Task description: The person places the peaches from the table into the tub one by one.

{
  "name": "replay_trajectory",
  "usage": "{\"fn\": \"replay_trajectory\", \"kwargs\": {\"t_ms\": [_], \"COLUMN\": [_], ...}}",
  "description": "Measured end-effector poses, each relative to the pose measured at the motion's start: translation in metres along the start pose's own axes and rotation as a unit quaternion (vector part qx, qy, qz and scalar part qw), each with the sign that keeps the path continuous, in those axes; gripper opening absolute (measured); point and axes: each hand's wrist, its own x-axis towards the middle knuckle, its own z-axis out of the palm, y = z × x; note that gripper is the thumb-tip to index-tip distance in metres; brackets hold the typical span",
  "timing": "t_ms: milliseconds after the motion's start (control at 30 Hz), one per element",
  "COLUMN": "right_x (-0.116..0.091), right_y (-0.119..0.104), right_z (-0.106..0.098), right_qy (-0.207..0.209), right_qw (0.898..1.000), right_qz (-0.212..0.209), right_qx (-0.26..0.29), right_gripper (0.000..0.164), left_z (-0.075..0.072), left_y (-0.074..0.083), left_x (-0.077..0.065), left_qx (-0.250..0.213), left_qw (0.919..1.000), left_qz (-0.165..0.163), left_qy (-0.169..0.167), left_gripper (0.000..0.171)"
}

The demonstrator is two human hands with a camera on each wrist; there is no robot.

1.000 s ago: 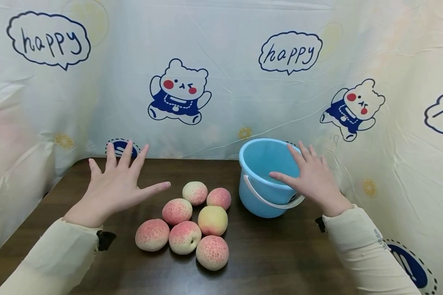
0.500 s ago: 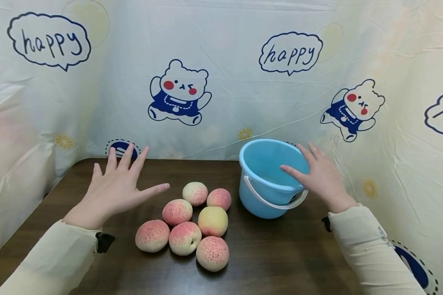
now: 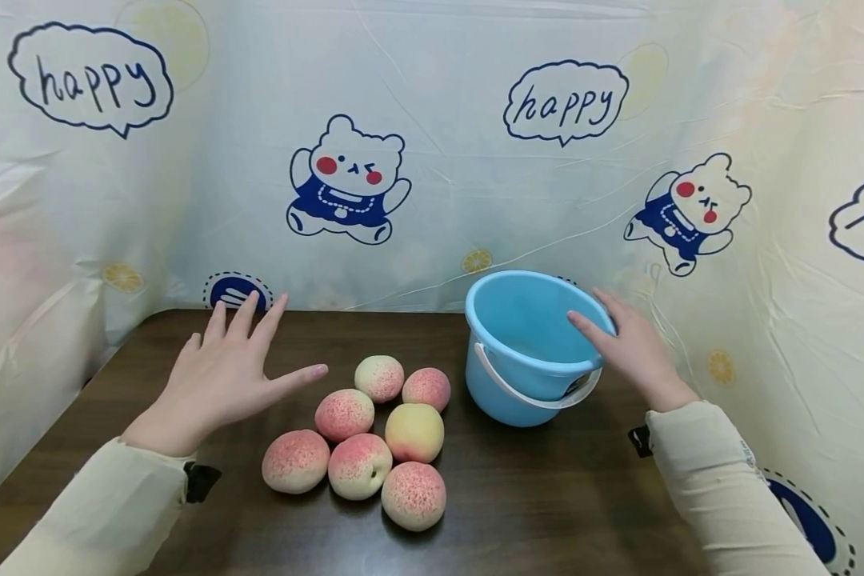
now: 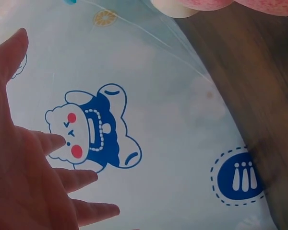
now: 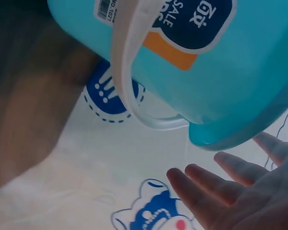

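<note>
My left hand [image 3: 219, 380] hovers over the table's left side with fingers and thumb spread, holding nothing. To its right several peaches lie in a loose cluster, among them a yellow peach [image 3: 414, 433] and a pink-speckled peach [image 3: 296, 462] at the left end. A light blue bucket [image 3: 507, 392] stands upright right of the peaches, its white handle [image 3: 518, 394] hanging down in front. Beside the bucket's right rim is my right hand [image 3: 641, 352], thumb over the opening and fingers outside. In the right wrist view, its fingers [image 5: 206, 184] are extended near the rim; contact cannot be made out.
A dark brown wooden table [image 3: 533, 512] carries everything. Behind and at both sides hangs a pale printed curtain [image 3: 446, 160] with bears and "happy" bubbles. A label [image 5: 197, 21] shows on the bucket's outer wall.
My right hand has moved right, from over the bucket's opening to its right rim. The left hand has sunk slightly. Peaches and bucket have stayed in place.
</note>
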Motion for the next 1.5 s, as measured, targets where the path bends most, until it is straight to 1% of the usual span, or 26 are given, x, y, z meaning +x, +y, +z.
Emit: {"fn": "replay_trajectory", "kwargs": {"t_ms": [133,267,533,700,867,1033,1167,1333,1500], "right_x": [0.001,0.002,0.003,0.005,0.007,0.008,0.008,0.009,0.010], "right_y": [0.005,0.009,0.018,0.022,0.026,0.029,0.031,0.034,0.037], "right_z": [0.002,0.006,0.013,0.016,0.019,0.022,0.025,0.027,0.029], "right_qy": [-0.006,-0.009,-0.004,0.005,0.009,0.014,0.023,0.004,-0.017], "right_qw": [0.999,0.997,0.993,0.990,0.986,0.978,0.974,0.969,0.964], "right_qz": [0.007,0.019,0.050,0.048,0.041,0.055,0.061,0.070,0.068], "right_qx": [0.049,0.079,0.108,0.129,0.162,0.199,0.216,0.236,0.256], "right_gripper": [0.085,0.083,0.082,0.080,0.074,0.064,0.062,0.064,0.064], "left_z": [0.004,0.008,0.014,0.018,0.021,0.024,0.027,0.031,0.034], "left_y": [-0.001,-0.002,-0.001,0.000,0.002,0.003,0.005,0.005,0.006], "left_x": [0.000,0.000,-0.004,-0.007,-0.009,-0.011,-0.013,-0.015,-0.017], "left_qx": [0.005,0.008,0.006,0.005,0.007,0.010,0.015,0.019,0.023], "left_qw": [0.9999,0.9999,0.9998,0.9998,0.9997,0.9996,0.9994,0.9992,0.9989], "left_qz": [-0.003,-0.005,0.001,0.003,0.007,0.014,0.022,0.025,0.028], "left_qy": [-0.008,-0.013,-0.017,-0.019,-0.020,-0.022,-0.022,-0.026,-0.030], "left_gripper": [0.117,0.118,0.118,0.117,0.116,0.115,0.114,0.114,0.114]}}
